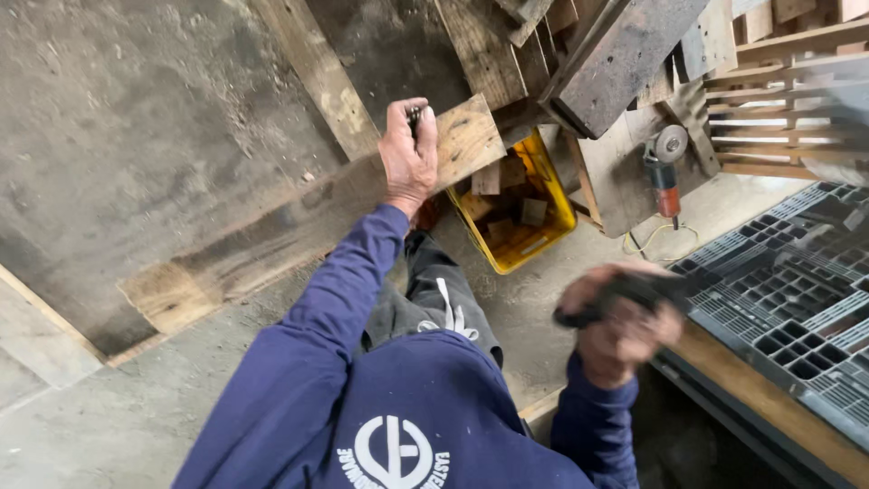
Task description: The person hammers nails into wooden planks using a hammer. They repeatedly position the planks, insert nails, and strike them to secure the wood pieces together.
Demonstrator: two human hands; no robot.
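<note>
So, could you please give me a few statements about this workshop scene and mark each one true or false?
1. The left hand grips a long wooden plank. True.
2. The yellow crate is filled with water. False: it holds wooden offcuts.
3. The right hand holds a dark tool handle, blurred. True.
4. An angle grinder rests on the floor by the stacked wood. True.
5. The black plastic pallet lies beside the left hand. False: it lies beside the right hand.
</note>
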